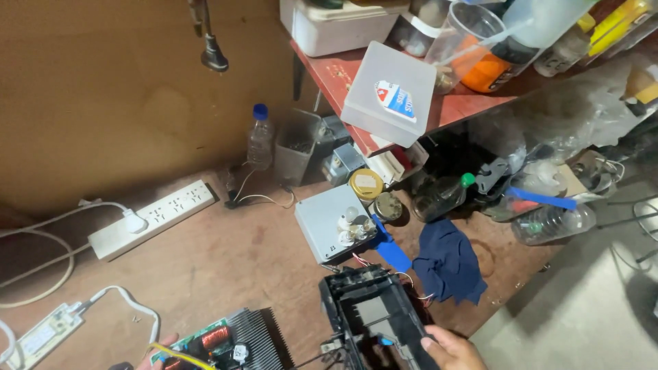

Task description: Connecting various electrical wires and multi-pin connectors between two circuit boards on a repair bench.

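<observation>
The right hand (449,348) is resting on the near right edge of a black plastic housing (373,312), fingers (430,335) curled over its rim. The housing is lying on the brown desk (226,253), its long axis running away from the person. The left hand (161,353) is barely showing beside a circuit board (212,339) with a finned heat sink (257,336); its grip cannot be told. A grey box (329,223) is sitting beyond.
</observation>
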